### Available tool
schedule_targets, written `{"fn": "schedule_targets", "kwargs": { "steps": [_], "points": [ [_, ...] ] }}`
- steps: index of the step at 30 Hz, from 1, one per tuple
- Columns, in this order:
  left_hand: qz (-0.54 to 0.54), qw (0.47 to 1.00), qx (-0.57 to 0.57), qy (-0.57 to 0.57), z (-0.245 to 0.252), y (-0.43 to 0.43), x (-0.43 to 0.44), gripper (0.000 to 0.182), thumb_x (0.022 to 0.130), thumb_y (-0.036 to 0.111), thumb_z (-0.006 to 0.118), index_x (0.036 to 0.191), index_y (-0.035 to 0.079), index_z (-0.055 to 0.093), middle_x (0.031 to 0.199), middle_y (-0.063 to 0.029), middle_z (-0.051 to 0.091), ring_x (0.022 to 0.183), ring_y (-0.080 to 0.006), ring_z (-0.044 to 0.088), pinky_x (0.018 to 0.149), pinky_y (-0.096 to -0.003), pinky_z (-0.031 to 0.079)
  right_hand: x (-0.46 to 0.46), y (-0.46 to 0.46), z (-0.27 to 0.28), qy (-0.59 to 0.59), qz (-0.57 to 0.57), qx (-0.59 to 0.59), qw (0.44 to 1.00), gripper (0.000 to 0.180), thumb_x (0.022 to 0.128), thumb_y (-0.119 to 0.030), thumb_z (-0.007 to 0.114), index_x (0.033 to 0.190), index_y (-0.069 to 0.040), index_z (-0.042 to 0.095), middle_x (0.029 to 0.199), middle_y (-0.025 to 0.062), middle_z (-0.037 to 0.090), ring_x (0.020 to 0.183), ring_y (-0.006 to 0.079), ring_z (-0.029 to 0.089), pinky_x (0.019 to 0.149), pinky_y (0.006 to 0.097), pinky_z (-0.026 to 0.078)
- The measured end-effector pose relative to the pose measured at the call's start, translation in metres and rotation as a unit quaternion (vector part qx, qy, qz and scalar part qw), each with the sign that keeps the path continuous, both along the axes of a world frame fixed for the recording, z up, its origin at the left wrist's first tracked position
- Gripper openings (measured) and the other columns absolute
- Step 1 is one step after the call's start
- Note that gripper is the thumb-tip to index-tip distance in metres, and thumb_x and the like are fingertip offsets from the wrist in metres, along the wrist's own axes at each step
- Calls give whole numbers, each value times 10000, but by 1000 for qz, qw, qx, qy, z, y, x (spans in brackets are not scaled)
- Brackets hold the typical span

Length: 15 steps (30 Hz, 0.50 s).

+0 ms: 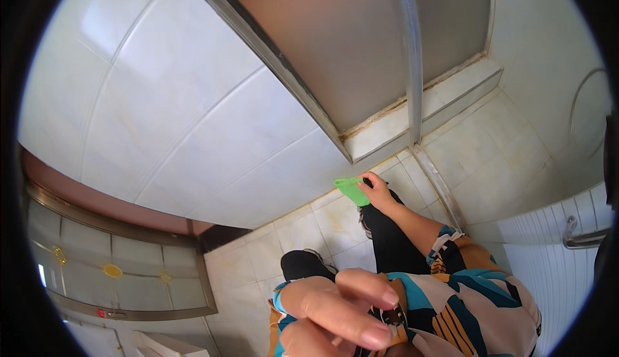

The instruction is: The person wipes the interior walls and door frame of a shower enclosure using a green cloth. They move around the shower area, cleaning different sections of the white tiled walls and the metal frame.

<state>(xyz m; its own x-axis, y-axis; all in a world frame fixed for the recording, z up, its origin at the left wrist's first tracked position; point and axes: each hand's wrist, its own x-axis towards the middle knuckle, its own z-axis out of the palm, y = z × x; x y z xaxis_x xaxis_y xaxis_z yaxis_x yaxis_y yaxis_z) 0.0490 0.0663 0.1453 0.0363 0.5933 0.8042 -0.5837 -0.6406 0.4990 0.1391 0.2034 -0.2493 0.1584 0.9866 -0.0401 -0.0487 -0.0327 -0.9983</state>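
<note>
A bright green cloth (352,191) hangs from my right hand (378,191), pinched between thumb and fingers above the black trouser leg and shoe. The right arm reaches out and down near the foot of the tiled wall, beside the door track. Close to the camera, my left hand (333,311) has bent fingers in front of the patterned shirt (464,308). Dark, shiny bits of something show behind its fingertips, and whether it grips them is unclear.
Light tiles cover the wall (193,96) and floor (290,231). A frosted glass panel (329,43) stands in a stained metal frame (413,67) ahead. At lower left is a glazed door (116,260); at right, a ribbed white panel (532,246) with a metal handle (585,238).
</note>
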Motion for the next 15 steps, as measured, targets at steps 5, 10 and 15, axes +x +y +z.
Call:
{"fn": "schedule_targets", "kwargs": {
  "steps": [5,10,15],
  "points": [
    [-64,998,8,-2,4,-8,5,292,969,464,611,1194,300,700,1292,67,569,1242,-228,468,982,-438,364,-8,1,-10,-59,-6,76,995,209,900,-135,692,1068,-23,638,1015,126,685,974,241,658,878,339,509],
    [-50,997,-48,25,11,-24,-6,273,957,440,643,1186,306,705,1296,70,569,1247,-220,474,986,-443,361,-1,7,-19,-45,-10,44,998,199,928,-115,676,1090,-14,619,971,60,679,919,133,624,835,294,507],
    [-74,997,-22,8,4,-25,-1,262,961,423,643,1186,302,703,1301,67,566,1242,-223,483,978,-448,360,-13,8,-23,-9,5,39,999,196,937,-117,673,1094,-16,614,955,33,661,907,110,601,824,280,501]
  ]
}}
